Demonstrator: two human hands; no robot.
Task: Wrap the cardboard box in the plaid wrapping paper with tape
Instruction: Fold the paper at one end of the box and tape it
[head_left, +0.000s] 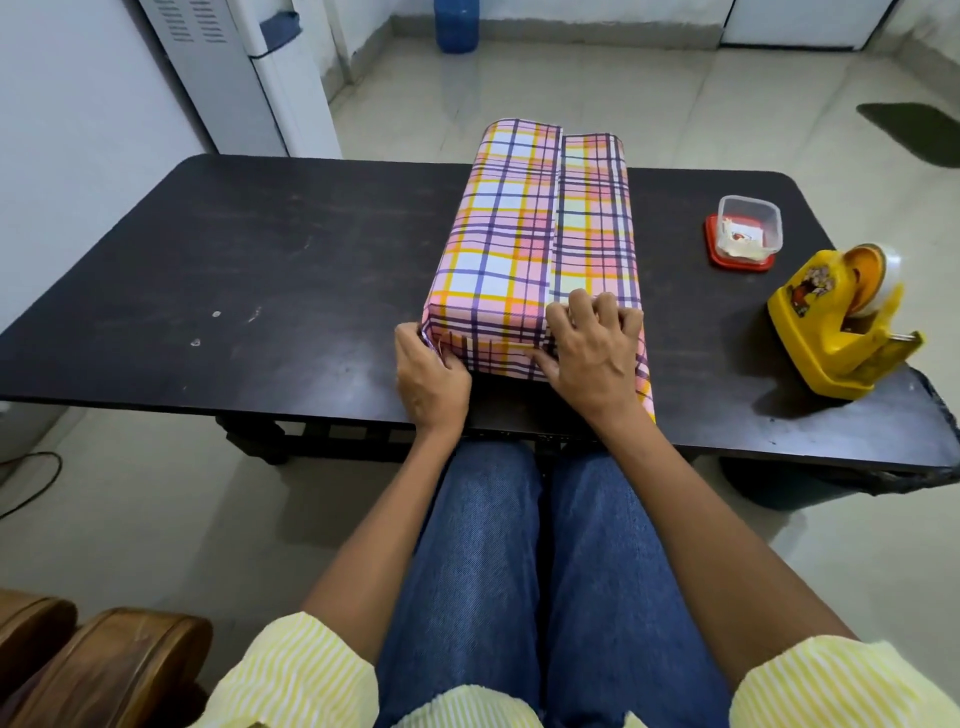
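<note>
The box lies lengthwise on the dark table, covered in pink, yellow and purple plaid wrapping paper; no cardboard shows. A paper seam runs along its top. At the near end, my left hand pinches the paper fold at the left corner. My right hand rests over the near top edge, fingers curled on the paper and thumb pressing the end flap down. A loose paper flap hangs at the near right corner. A yellow tape dispenser stands to the right, apart from both hands.
A small clear plastic container on a red lid sits at the right of the table, behind the dispenser. A white appliance and a blue water jug stand beyond the table. Wooden furniture is at my lower left.
</note>
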